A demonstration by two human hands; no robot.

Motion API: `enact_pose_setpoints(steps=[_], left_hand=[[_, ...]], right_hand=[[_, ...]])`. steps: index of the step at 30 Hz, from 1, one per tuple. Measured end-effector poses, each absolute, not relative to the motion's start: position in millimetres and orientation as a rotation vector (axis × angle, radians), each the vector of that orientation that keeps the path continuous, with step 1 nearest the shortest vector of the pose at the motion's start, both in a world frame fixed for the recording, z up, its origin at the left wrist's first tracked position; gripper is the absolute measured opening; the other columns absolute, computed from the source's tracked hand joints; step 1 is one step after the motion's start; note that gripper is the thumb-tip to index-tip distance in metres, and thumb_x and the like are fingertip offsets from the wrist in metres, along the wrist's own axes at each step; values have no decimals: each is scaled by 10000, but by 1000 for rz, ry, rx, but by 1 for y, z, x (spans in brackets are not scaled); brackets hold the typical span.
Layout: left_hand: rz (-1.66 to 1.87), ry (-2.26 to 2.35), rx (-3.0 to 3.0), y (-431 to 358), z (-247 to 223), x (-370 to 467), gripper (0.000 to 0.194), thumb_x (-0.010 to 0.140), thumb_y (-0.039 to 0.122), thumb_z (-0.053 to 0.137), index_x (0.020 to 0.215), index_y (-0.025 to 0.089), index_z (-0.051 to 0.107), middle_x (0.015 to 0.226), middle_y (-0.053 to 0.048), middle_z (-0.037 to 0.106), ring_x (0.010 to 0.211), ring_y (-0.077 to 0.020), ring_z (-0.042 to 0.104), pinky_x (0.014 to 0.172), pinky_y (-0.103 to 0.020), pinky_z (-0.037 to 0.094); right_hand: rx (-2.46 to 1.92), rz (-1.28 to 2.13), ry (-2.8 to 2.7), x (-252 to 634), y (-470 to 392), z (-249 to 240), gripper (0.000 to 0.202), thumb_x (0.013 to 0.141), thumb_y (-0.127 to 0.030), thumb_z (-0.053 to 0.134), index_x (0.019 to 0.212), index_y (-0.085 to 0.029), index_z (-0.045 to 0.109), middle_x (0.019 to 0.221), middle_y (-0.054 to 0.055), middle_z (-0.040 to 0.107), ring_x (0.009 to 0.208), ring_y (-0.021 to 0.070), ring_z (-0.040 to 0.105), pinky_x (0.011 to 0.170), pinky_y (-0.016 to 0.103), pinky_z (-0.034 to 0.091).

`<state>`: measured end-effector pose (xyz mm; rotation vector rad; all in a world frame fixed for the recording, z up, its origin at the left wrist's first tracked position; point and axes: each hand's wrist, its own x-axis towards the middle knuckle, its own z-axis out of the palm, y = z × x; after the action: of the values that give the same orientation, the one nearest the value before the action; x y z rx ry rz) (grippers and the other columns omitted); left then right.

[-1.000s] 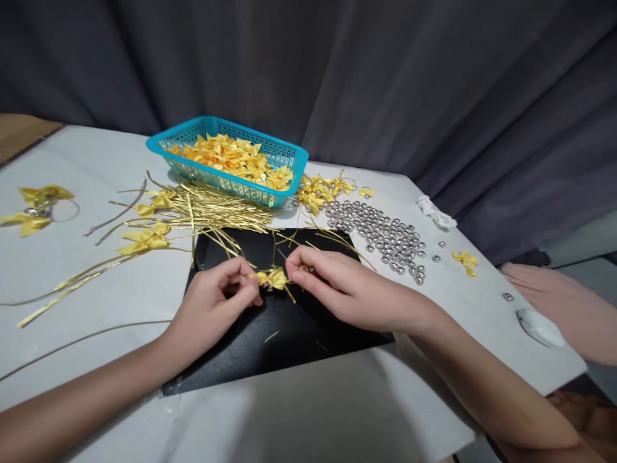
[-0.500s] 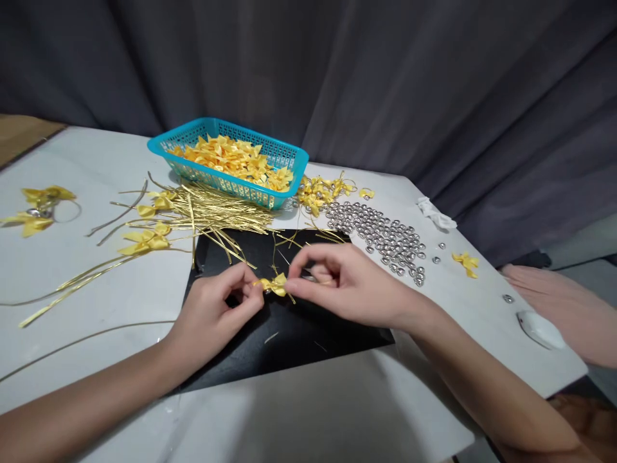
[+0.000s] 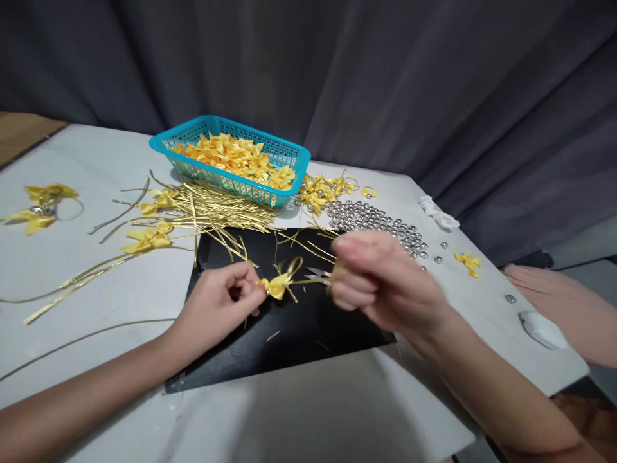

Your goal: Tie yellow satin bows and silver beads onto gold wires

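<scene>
Over the black mat [image 3: 289, 347], my left hand [image 3: 224, 296] pinches a yellow ribbon bow [image 3: 276, 287] between thumb and fingers. A loop of gold cord stands up from the bow's right side. My right hand [image 3: 380, 280] is closed to the right of it, slightly blurred, with the end of the gold cord [image 3: 308, 281] running into its fingers. The cord stretches between bow and hand. Small scissors [image 3: 315, 275] lie on the mat, partly hidden behind my right hand.
A blue basket [image 3: 231, 182] of yellow bows stands at the back. Gold cords [image 3: 216, 209] lie before it. Silver beads [image 3: 376, 222] spread right, near finished-looking bows [image 3: 321, 191]. More bows [image 3: 149, 238] lie left. A white device [image 3: 542, 329] sits near the right edge.
My right hand has moved right, away from the bow, and now draws the gold cord out. A cord loop and the scissors have come into view. My left hand stays almost still.
</scene>
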<state>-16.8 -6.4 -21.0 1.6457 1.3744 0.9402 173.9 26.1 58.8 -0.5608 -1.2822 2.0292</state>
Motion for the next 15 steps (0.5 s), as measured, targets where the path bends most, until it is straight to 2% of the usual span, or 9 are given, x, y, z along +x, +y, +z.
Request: enact_pose_setpoints(steps=[7,10,15], left_hand=[[910,1425,1508,0,-25,-18,187,734,296,552,576,210,500,472,45,581,471,-112,541,488,-195,399],[889,1449,1487,1,-25,-18,189,729,307,545,576,212,492,475,45,576,480,-116,538,493,-201,393],[880,1470,1459,1,-26,-19,185,724,324,540,583,214,491,476,45,575,484,-121,545,493,-206,391]], right_hand=[[-745,1740,-1401,199,46,86,465,919,-349,532,570,-203,261,499,-84,129,377,43,102,365,201,121],[-834,1634,-1418,206,51,94,415,933,-369,508,599,-200,327,521,-77,158,383,46,107,361,195,103],[-870,1439,-1305,225,51,115,375,998,-297,401,635,-203,423,534,-73,130,399,66,40,335,203,88]])
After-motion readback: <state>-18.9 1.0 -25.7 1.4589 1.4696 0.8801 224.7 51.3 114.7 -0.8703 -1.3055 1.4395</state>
